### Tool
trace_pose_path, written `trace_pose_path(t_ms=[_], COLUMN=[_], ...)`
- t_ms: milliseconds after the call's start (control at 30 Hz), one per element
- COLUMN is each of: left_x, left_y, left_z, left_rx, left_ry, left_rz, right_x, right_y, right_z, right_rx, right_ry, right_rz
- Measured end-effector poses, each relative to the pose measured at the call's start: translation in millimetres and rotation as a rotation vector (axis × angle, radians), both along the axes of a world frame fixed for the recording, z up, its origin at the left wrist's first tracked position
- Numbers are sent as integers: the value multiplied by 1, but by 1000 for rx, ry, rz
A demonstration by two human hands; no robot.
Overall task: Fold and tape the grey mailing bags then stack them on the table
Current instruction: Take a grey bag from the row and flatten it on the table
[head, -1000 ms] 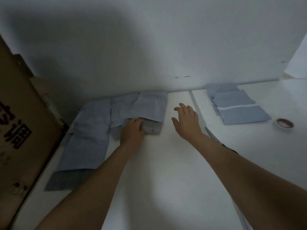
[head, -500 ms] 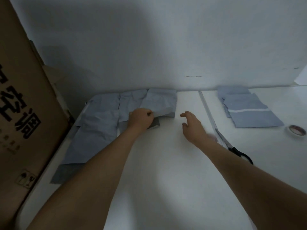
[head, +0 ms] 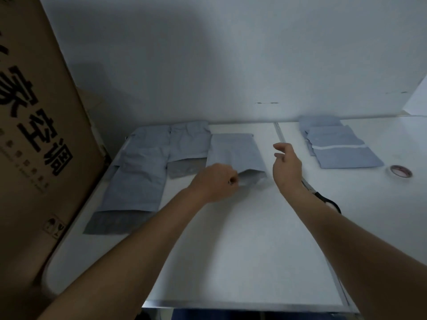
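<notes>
the left hand point(head: 213, 182) has its fingers curled tight, pinching the near edge of 1 grey bag point(head: 235, 153) that lies flat on the white table point(head: 231, 250), just right of the loose bags point(head: 143, 172) spread along the left side. the right hand point(head: 286, 167) hovers beside the bag's right edge, fingers loosely bent and apart, holding nothing and touching nothing.

to the right, past the seam in the table, sits the stack of folded bags point(head: 342, 148). the roll of tape point(head: 401, 170) lies just beyond it, and the scissors point(head: 328, 200) peek out from under the right forearm.

what could go wrong, as i judge it: the bag is thin and slippery, and held at 1 point only — if the left hand pulls without the right pinning the other edge, the bag may skew, giving a crooked fold. the open flap near the left fingers could crumple. the right forearm hangs right over the scissors, so a careless sweep towards the tape might knock them off the table.
</notes>
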State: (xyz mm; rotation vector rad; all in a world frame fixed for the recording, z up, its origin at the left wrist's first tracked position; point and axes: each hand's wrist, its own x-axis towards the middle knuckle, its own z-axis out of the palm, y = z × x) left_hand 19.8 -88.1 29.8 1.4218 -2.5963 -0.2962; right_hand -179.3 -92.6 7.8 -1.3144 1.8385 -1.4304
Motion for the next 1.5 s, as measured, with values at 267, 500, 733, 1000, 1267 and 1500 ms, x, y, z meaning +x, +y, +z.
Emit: trace_pose_path(t_ms=[267,500,733,1000,1267,1500], left_x=[-5,-4,-6,33,35,51], left_y=[80,49,43,15,5,22], left_z=[6,-38,-89,-90,-91,-76], left_rx=[866,81,-75,-129,-20,-54], left_ry=[68,332,276,112,-78,270], left_rz=[-92,196,79,146,181,55], right_x=[1,19,30,67,61,48], right_y=[38,70,68,41,33,49], right_z=[-30,-66,-82,-76,-77,-65], right_rx=[9,-49,85,258,263,-128], right_ry=[222,580,862,975,986,729], right_rz=[218,397,360,450,443,365])
